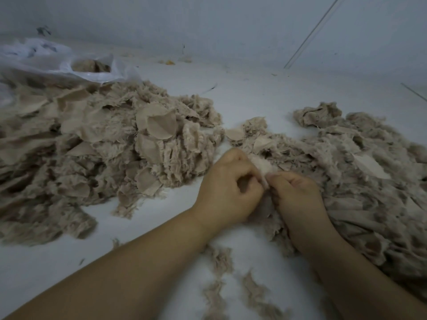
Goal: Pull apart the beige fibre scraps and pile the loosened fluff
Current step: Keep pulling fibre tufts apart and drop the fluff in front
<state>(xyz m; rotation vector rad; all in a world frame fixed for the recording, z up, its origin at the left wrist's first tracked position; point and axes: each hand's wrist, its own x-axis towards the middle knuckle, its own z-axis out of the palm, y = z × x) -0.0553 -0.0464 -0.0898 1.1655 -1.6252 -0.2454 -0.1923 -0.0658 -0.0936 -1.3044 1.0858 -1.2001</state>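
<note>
Where the pale grey-white work surface [242, 93] runs back to a plain wall [231, 24] of the same dull tone, beige fibre scraps lie in two heaps under dim light. At nine o'clock spreads the larger heap [92, 146], a shaggy mass of frayed plush with smooth, flat woven backing showing in rounded and leaf-shaped pieces, one folded disc [159, 125] near its top. At three o'clock lies the second heap [360, 181], lower and looser, mostly torn fuzzy strands with a few flat backing patches. Between them, just below centre, the left hand [227, 192] and the right hand [298, 199] meet with knuckles nearly touching, fingers curled, both pinching one small pale scrap [260, 166] of fluffy fibre. That scrap sits at the near edge of the second heap, its long axis slanting from about eleven o'clock down to five o'clock, the lower end pinched between the two thumbs; whether it is lifted off the heap cannot be told. At six o'clock thin wispy strips [231, 285] of loosened fluff trail over the bare surface. At ten o'clock a crumpled translucent plastic bag [57, 63] lies open with more beige fibre inside. At one o'clock a thin straight rod or cord [312, 33] slants against the wall, and small yellowish bits [169, 62] lie near twelve o'clock.
</note>
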